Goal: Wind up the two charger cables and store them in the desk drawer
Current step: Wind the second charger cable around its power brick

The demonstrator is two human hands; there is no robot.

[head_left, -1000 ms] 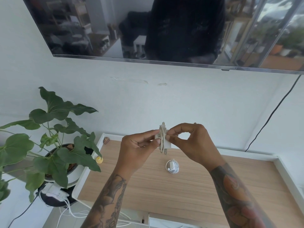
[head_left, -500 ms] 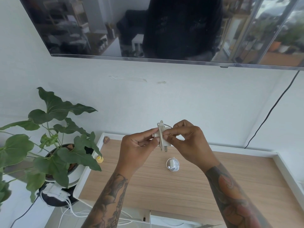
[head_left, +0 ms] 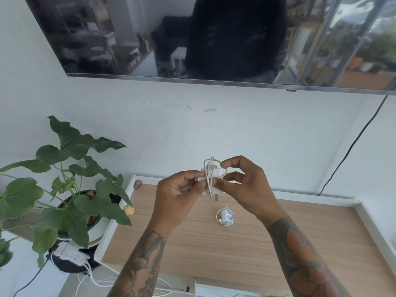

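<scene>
A white charger (head_left: 211,180) with its off-white cable wrapped round the plug block is held up above the desk. My left hand (head_left: 177,195) pinches the block from the left. My right hand (head_left: 242,187) pinches the cable's last loop on the right side of the block. The plug prongs point down. A second white charger cable (head_left: 225,216) lies wound in a small coil on the wooden desk top (head_left: 214,243), just below my hands. At the bottom edge a white drawer front (head_left: 214,291) shows partly, with a gap beside it.
A potted plant (head_left: 70,189) with big green leaves stands left of the desk, above a power strip (head_left: 68,255) with white cables on the floor. A small yellow object (head_left: 129,210) sits at the desk's left rim. A wall screen (head_left: 192,39) hangs above; a black cord (head_left: 351,146) runs down at right.
My right hand has drawn the cable end round the top of the block into a loop; its fingers have shifted slightly to the right. The coiled charger on the desk has not moved.
</scene>
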